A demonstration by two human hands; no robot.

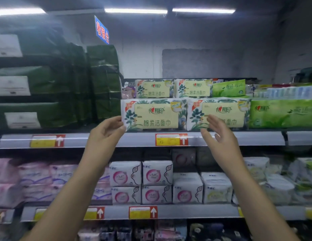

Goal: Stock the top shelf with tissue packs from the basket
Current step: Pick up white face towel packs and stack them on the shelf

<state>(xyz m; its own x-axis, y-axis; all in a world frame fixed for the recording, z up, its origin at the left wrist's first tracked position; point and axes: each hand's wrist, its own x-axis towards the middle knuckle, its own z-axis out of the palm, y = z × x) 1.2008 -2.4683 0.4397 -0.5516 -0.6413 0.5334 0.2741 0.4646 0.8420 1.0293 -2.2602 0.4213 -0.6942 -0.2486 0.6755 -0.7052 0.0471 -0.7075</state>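
Left hand: the left hand is raised, fingers curved, with fingertips and thumb closed on the lower left corner of the front-left tissue pack.
Right hand: the right hand is spread flat, fingers straight and a little apart, palm facing the front-right tissue pack. It is motion-blurred, so I cannot tell whether it touches the pack.
Front-left tissue pack: stands at the front edge of the top shelf, long face outward. It is a soft, pillow-like rectangle in glossy white film, printed with dark green leaves, a pale yellow label panel and a red corner flash.
Front-right tissue pack: same shape and print, directly right of the front-left tissue pack, their ends touching.
Rear tissue packs: two of the same print, side by side, behind and above the front-left tissue pack.
Green packs: bright green shiny film, further right of the front-left tissue pack, past its neighbour.
Price tag: red and yellow with a white arrow, on the shelf's pale grey rail just below the front-left tissue pack's right end.
Dark green bags: bulky, crinkled film with white labels, stacked left of the front-left tissue pack.
White square packs: puffy, with pink round motifs, on the shelf below the front-left tissue pack.
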